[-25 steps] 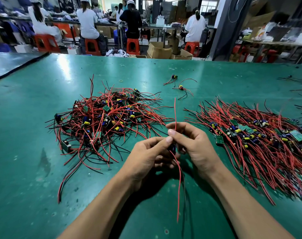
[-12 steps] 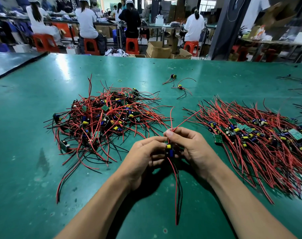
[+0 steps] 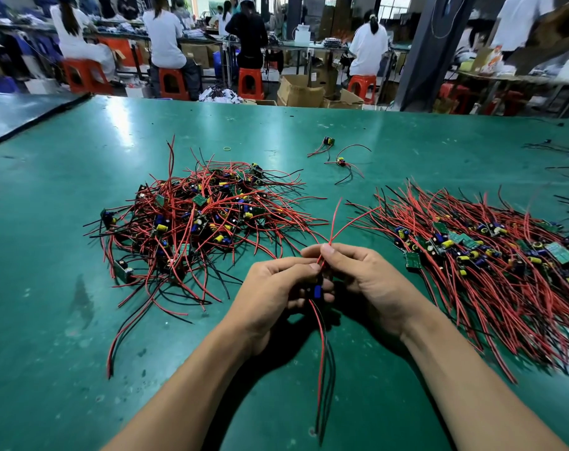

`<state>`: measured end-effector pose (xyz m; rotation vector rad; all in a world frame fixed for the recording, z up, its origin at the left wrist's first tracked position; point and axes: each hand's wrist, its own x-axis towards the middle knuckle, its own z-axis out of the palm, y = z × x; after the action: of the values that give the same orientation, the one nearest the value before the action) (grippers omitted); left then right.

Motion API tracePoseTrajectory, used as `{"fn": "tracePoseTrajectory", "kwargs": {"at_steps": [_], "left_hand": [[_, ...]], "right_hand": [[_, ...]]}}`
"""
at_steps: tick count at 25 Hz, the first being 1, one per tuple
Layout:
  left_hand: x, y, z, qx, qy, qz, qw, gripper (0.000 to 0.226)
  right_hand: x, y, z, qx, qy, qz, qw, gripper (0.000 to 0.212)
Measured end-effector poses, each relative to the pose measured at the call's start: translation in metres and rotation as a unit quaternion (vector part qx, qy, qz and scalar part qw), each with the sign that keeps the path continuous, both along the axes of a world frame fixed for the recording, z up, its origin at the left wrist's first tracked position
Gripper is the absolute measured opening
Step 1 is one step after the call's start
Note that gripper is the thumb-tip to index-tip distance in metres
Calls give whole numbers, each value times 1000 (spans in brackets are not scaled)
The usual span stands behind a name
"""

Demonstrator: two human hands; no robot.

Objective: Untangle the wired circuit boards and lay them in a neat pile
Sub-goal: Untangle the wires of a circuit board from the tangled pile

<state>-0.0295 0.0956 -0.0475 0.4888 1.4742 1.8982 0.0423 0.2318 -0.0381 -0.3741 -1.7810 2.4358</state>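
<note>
Holding one wired circuit board [image 3: 317, 291] between them, the left hand [image 3: 273, 294] and right hand [image 3: 367, 281] meet above the near centre of the green table [image 3: 48, 288] in the head view. Left hand: fingers curled round the board, whose blue capacitor shows between the two palms. Right hand: thumb and forefinger pinch the red leads [image 3: 338, 219] just above the board; from that pinch the leads fan upward and apart. A second set of red and black leads [image 3: 323, 359] hangs from the board toward the camera, between the forearms. To the left of the hands lies the tangled heap [image 3: 195, 222] of boards, with leads crossing in all directions. To the right lies the combed pile [image 3: 488, 255], with its boards in a band along the middle and its leads running roughly parallel. Two loose boards [image 3: 341, 162] rest farther back, apart from both groups. Beyond the table edge, seated people work at benches on orange stools [image 3: 250, 83].
</note>
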Motion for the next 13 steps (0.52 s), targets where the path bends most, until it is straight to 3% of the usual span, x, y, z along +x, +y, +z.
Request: {"fn": "tracePoseTrajectory", "kwargs": {"at_steps": [7, 13], "left_hand": [[0, -2, -1, -16, 17, -53, 998, 18], [2, 1, -3, -17, 35, -30, 999, 20]], "right_hand": [[4, 2, -2, 33, -14, 19, 999, 29], [5, 5, 0, 87, -16, 11, 996, 34]]}}
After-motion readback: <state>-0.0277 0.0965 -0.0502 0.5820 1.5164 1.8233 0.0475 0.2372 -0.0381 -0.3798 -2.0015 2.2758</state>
